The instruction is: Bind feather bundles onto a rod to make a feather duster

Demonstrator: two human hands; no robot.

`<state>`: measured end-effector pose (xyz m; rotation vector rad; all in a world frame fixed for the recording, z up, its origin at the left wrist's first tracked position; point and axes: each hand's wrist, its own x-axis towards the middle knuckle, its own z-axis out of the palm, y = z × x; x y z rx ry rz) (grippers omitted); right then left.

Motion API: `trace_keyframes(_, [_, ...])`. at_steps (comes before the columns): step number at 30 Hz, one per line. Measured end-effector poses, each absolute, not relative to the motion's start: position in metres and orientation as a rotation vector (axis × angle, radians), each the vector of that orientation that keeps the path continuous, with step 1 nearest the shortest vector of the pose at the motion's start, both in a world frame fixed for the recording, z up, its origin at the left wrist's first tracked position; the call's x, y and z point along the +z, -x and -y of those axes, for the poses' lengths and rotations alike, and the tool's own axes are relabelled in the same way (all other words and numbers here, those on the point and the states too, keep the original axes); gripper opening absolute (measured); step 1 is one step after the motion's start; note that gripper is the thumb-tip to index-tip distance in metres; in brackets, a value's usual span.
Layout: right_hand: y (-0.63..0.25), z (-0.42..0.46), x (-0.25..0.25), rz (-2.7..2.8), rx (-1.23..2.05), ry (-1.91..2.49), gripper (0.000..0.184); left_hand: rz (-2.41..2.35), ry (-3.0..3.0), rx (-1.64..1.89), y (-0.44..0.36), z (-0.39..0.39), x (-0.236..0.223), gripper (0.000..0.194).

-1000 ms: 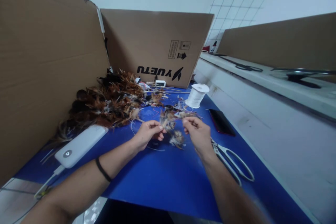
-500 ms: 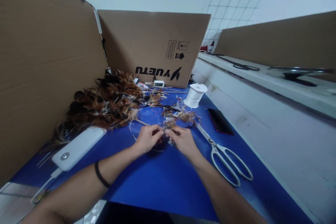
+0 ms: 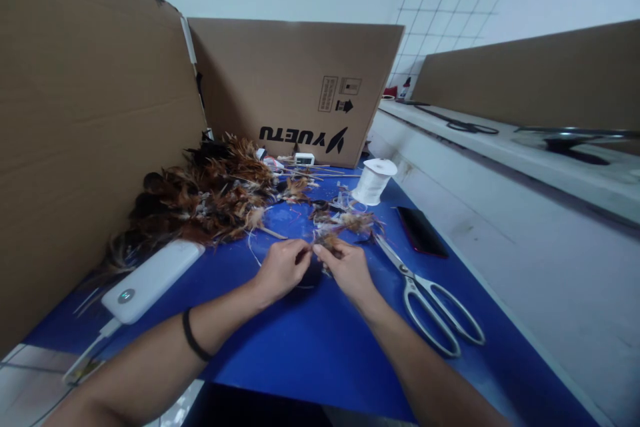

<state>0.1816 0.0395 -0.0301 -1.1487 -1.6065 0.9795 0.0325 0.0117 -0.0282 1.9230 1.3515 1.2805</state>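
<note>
Brown and rust feathers, a small tuft (image 3: 327, 240) of them, sit pinched between our two hands over the blue tabletop (image 3: 310, 340). Our left hand (image 3: 281, 268) is closed in a pinch, thumb and forefinger meeting at the near end of the tuft; our right hand (image 3: 347, 268) is likewise closed in a pinch on the same tuft, fingertips almost touching those of the left. The tuft rises just beyond the fingertips of both hands, away from us, and what lies under the fingers is hidden. A black band (image 3: 193, 337) circles our left wrist. Behind the tuft, loose feather scraps (image 3: 353, 220) and bits of pale thread lie on the tabletop, close to the hands. To the left, a large heap of dark and reddish feathers (image 3: 200, 197) rests against the cardboard wall (image 3: 85, 120). A white power bank (image 3: 153, 271) lies at the near edge of that heap, left of our left forearm, cable trailing toward us. White-handled scissors (image 3: 433, 303) lie flat just right of our right wrist, blades pointing toward the scraps. A dark phone (image 3: 421, 231) lies beyond them, near the table's right edge. A spool of white thread (image 3: 374, 181) stands upright behind the scraps, before a printed cardboard box (image 3: 295, 87).
</note>
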Motion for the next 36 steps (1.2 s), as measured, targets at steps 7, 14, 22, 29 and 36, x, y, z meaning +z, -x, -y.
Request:
trace_keyframes(7, [-0.186,-0.041,-0.023,1.548,1.129,1.081,0.029,-1.057,-1.217,1.09,-0.034,-0.018,-0.025,0.03])
trace_keyframes(14, [-0.193,-0.043,-0.024,1.663,1.198,0.939,0.027,-0.813,-1.039,0.929,-0.031,-0.018,-0.026,0.035])
trace_keyframes(22, [-0.194,-0.045,-0.024,1.714,1.072,0.895,0.029,-0.793,-1.046,0.855,-0.026,-0.019,-0.024,0.029])
trace_keyframes(29, [-0.193,-0.046,-0.026,1.676,1.1,0.923,0.024,-0.859,-1.13,0.995,-0.029,-0.022,-0.029,0.03])
trace_keyframes(36, [-0.192,-0.044,-0.021,1.606,1.217,0.913,0.021,-0.89,-1.186,1.08,-0.028,-0.023,-0.028,0.029])
